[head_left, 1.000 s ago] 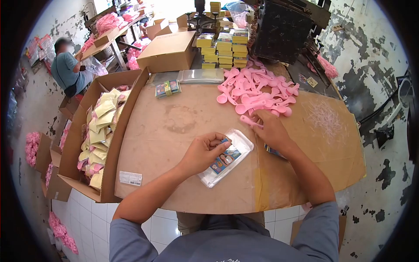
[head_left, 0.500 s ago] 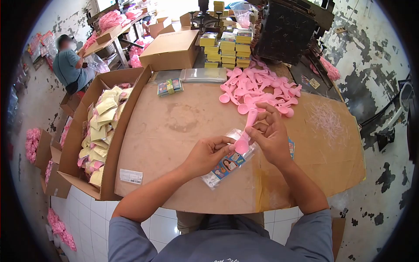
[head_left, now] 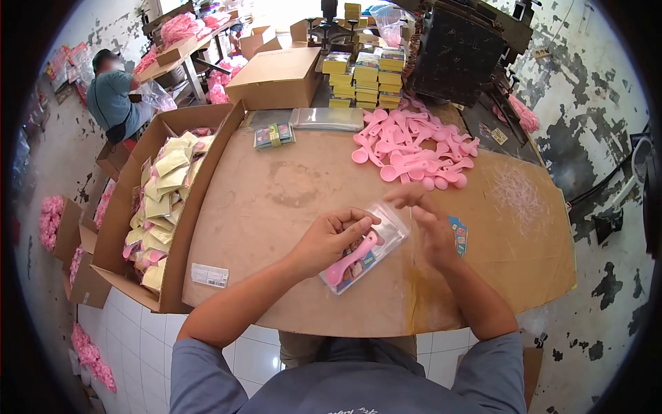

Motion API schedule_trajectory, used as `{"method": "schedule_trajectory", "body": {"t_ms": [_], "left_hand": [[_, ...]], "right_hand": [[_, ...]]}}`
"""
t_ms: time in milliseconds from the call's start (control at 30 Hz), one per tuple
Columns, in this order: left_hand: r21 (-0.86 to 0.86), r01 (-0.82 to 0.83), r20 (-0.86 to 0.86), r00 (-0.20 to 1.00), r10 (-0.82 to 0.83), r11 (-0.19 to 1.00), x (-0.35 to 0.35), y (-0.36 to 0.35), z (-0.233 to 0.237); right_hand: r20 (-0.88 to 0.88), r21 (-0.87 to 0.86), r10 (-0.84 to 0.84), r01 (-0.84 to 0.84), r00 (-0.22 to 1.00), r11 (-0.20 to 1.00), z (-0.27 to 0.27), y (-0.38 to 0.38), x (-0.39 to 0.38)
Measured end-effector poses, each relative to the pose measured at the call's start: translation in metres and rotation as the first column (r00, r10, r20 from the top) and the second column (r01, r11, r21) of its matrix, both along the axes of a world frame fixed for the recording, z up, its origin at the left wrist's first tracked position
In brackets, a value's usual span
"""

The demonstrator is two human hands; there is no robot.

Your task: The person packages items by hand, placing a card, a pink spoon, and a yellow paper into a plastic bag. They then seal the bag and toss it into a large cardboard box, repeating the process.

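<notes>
A pink plastic spoon [head_left: 350, 263] lies tilted along a clear plastic bag [head_left: 392, 229], its bowl toward me and its handle end close to my left fingertips. Printed blue cards show beneath the spoon. My left hand [head_left: 339, 238] is closed, thumb and fingers pinched at the bag near its upper end. Just right of the bag, my right hand [head_left: 429, 231] is raised and slightly blurred, its fingers apart and nothing in them. Beside its wrist lies a blue printed card [head_left: 458, 236], partly covered by the hand. A pile of pink spoons [head_left: 414, 148] spreads beyond both hands.
At left stands an open carton [head_left: 200, 186] of packed bags. Behind are a banded card bundle [head_left: 274, 136], a stack of clear bags [head_left: 327, 119], a closed carton [head_left: 272, 76] and yellow-edged card stacks [head_left: 365, 79]. Plastic scraps [head_left: 517, 193] lie right. A person [head_left: 114, 96] sits far left.
The pink spoon has gone from my right hand down onto the bag, bowl toward me. My right hand has let go and its fingers have spread. My left hand stays at the bag.
</notes>
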State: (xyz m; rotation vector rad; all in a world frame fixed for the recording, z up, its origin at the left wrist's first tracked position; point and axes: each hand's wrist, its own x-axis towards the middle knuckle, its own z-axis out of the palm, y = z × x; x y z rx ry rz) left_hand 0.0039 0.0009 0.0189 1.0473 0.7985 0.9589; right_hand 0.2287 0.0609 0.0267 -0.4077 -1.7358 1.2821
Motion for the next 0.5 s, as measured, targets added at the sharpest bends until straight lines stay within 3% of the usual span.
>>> {"method": "schedule_trajectory", "body": {"t_ms": [33, 167, 200, 267, 367, 467, 500], "left_hand": [[0.014, 0.02, 0.001, 1.0, -0.02, 1.0, 0.0, 0.001, -0.003], [0.017, 0.125, 0.031, 0.992, -0.125, 0.992, -0.003, 0.006, -0.012], [0.002, 0.158, 0.048, 0.986, -0.158, 0.987, -0.004, 0.005, -0.012], [0.194, 0.025, -0.025, 0.999, -0.021, 0.981, 0.002, 0.0, -0.008], [0.397, -0.037, -0.09, 0.993, 0.079, 0.917, 0.002, -0.003, 0.0], [0.529, -0.028, -0.091, 0.992, 0.09, 0.848, 0.0, -0.007, -0.005], [0.568, -0.022, -0.082, 0.993, 0.083, 0.823, 0.002, -0.009, -0.004]], "right_hand": [[-0.05, -0.074, -0.042, 0.039, 0.998, 0.997, 0.006, -0.001, -0.001], [0.366, 0.272, -0.088, -0.016, 0.926, 0.962, 0.032, -0.009, 0.002], [0.336, 0.304, -0.104, -0.003, 0.936, 0.953, 0.041, -0.012, 0.002], [0.276, 0.365, -0.134, 0.025, 0.952, 0.931, 0.061, -0.018, 0.003], [0.347, 0.767, -0.351, -0.048, 0.87, 0.639, 0.101, -0.032, 0.003], [0.322, 0.881, -0.581, -0.012, 0.748, 0.473, 0.115, -0.037, 0.007], [0.346, 0.859, -0.573, -0.005, 0.743, 0.512, 0.113, -0.039, 0.008]]}}
